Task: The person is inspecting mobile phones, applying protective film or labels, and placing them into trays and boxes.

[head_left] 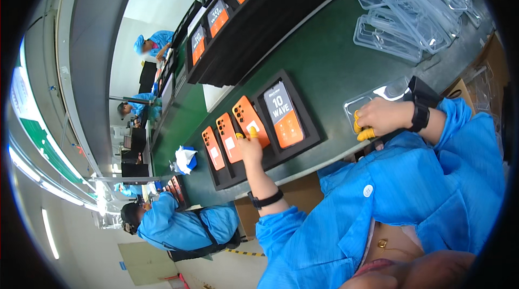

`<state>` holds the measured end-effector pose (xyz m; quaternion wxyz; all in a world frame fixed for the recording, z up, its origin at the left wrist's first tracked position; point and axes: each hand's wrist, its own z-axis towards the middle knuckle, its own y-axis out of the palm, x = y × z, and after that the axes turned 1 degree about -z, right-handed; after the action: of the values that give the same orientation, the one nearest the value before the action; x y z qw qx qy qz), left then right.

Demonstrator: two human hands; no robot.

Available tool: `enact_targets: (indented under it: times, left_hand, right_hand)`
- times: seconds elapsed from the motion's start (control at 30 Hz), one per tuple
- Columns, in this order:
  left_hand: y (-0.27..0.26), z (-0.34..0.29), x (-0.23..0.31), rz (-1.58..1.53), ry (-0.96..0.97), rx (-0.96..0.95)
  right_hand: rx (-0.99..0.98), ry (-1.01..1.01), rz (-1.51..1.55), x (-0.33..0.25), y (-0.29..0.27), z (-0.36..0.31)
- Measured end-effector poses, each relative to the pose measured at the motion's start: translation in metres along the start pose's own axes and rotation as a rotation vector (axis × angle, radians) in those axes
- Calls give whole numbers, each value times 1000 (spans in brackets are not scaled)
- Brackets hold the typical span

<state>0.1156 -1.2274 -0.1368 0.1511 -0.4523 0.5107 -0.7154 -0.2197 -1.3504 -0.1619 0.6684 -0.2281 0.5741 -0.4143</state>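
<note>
Two bare hands at work on the long dark green workbench (324,56). Left hand (250,148), yellow finger cots on, fingertips pressed down on an orange phone lying back-up (250,120) in a black foam tray (316,132) at the near edge of the bench; fingers together on top of it, not wrapped around, so touching rather than gripping. Two more orange phones back-up (221,140) sit in the slots to its left, and one phone face-up with a grey and orange screen (284,115) sits in the slot just right of it. Right hand (381,117), also with yellow cots, fingers curled and clamped on a clear plastic phone case (378,96) lying flat near the same near edge, well apart from the tray. Black wristbands on both wrists, blue smock sleeves. Pile of clear plastic cases (416,8) toward the far right corner. Row of black trays with face-up phones (227,16) along the far edge. White and blue cloth bundle (185,159) further left on the bench. Other workers in blue smocks (178,227) sit down the line.
</note>
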Motion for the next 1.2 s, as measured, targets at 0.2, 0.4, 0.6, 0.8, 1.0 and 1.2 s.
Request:
enact_targets:
  times: [0.2,0.4,0.6,0.8,1.0,1.2]
  left_hand:
    - [-6,41,-48,-291,-163,-197]
    - [-38,-19,21,-778,124,-170]
    - [49,-113,98,-773,493,-434]
    - [61,-121,124,-301,748,-286]
    - [70,-130,119,-55,751,-396]
    - [61,-131,119,-334,740,-284]
  right_hand:
    - [-95,-216,-49,7,5,13]
    - [220,133,20,-17,-23,8]
    - [710,358,920,-20,-9,42]
    - [779,-178,-89,-7,-54,4]
    - [244,-101,-273,1,-48,-17]
    - [344,109,-340,19,-32,-10]
